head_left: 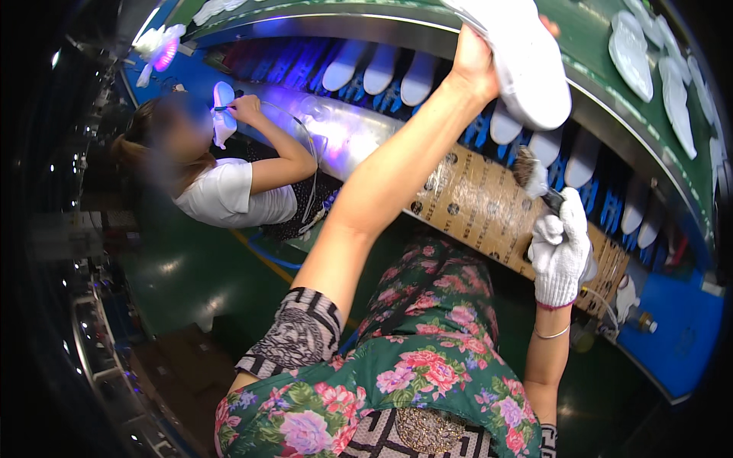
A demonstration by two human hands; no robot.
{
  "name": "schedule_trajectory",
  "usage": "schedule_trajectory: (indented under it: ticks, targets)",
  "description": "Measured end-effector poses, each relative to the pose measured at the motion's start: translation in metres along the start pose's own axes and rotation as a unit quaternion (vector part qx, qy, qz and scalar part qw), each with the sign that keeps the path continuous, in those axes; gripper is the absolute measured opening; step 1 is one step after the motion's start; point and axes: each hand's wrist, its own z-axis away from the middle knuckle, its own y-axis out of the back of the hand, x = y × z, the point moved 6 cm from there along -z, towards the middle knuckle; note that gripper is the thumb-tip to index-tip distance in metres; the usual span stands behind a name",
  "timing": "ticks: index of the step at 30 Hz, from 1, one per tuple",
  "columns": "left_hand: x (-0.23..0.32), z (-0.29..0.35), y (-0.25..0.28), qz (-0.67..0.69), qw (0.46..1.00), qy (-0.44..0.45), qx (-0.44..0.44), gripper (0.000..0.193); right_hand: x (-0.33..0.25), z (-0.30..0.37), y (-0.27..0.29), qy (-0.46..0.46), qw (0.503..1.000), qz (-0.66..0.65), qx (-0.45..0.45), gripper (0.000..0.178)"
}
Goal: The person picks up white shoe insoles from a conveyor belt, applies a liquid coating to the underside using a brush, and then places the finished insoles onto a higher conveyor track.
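My bare left hand (475, 65) is raised at the top of the head view. Its fingers wrap round a white shoe (532, 72), whose far end runs out past the upper edge. Lower and to the right, my right hand (561, 248) wears a white knitted glove. It is closed on the dark handle of a brush (528, 172) with brown bristles, pointing up and left. The bristles stay apart from the shoe, over a cardboard-covered ledge (481, 202). Pale shoe soles (379, 69) stand in a row on blue holders behind the ledge.
A curved green conveyor (595, 38) carries several white shoe pieces (632, 57). On the left a co-worker (237, 187) holds a shoe piece (223, 114) and a small tool under violet light. A blue panel (672, 328) lies to the right, with a hose fitting (647, 322) beside it.
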Motion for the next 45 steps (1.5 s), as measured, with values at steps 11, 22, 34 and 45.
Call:
schedule_trajectory:
  ticks: [11, 22, 34, 45]
  targets:
    - [0.003, 0.131, -0.042, 0.235, 0.955, 0.092, 0.157, 0.084, 0.005, -0.015, -0.037, -0.008, 0.997, -0.076, -0.017, 0.024]
    - [-0.093, 0.256, -0.042, 0.229, 0.907, 0.172, 0.310, 0.097, -0.022, 0.033, -0.085, 0.251, 0.836, 0.461, -0.161, 0.016]
    - [-0.121, 0.281, -0.053, 0.110, 0.910, 0.185, 0.354, 0.093, -0.007, 0.046, -0.065, 0.302, 0.724, 0.570, -0.245, 0.041]
    - [-0.123, 0.272, -0.052, 0.089, 0.911, 0.180, 0.360, 0.099, -0.011, 0.060, -0.069, 0.349, 0.763, 0.521, -0.158, 0.028]
